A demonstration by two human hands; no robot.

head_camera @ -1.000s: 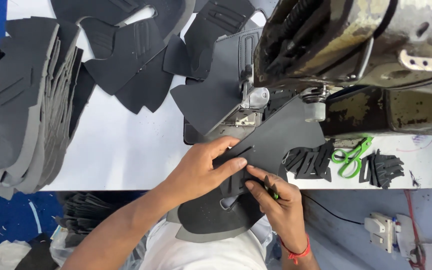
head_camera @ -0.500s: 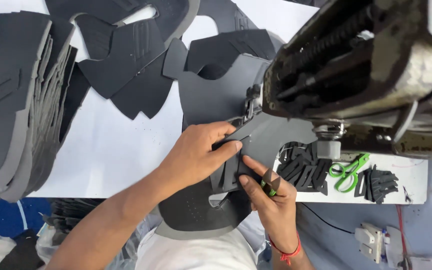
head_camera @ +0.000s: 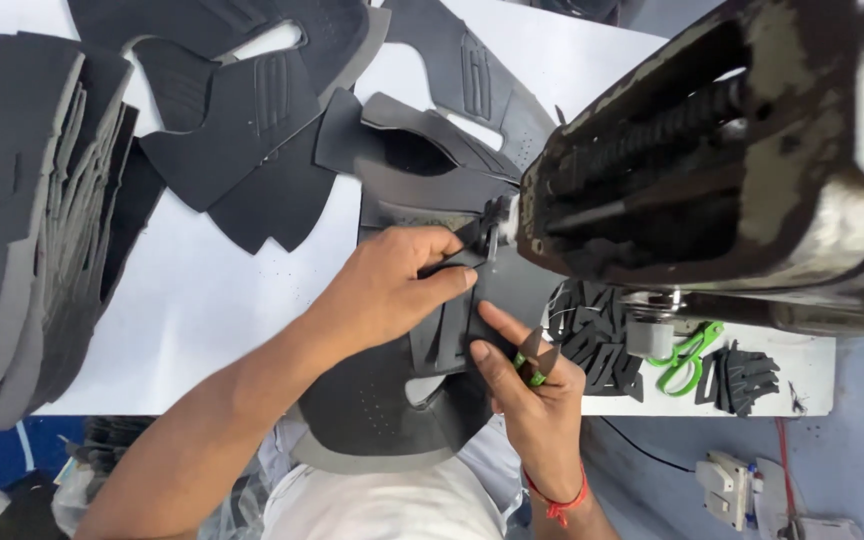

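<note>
The sewing machine point(head_camera: 732, 170) head hides its needle and runs off at 3 o'clock. The stack of cut pieces point(head_camera: 22, 220) is cropped at 9 o'clock.

Footwear stitching workshop, factory-type bench. Worn industrial sewing machine head point(head_camera: 712, 170) is overhanging a white worktable point(head_camera: 202, 300), paint chipping, internals showing. Stacks of cut dark grey shoe-upper panels point(head_camera: 22, 220) are piling up at the table's left edge, more loose panels point(head_camera: 252, 130) are lying spread across the top. Small black cut trim pieces point(head_camera: 592, 335) are sitting under the machine arm, green-handled scissors point(head_camera: 687, 355) lying next to them. Power socket box point(head_camera: 727, 485) and cables are hanging below the table edge over a blue floor. Production setup, not a home.
</note>
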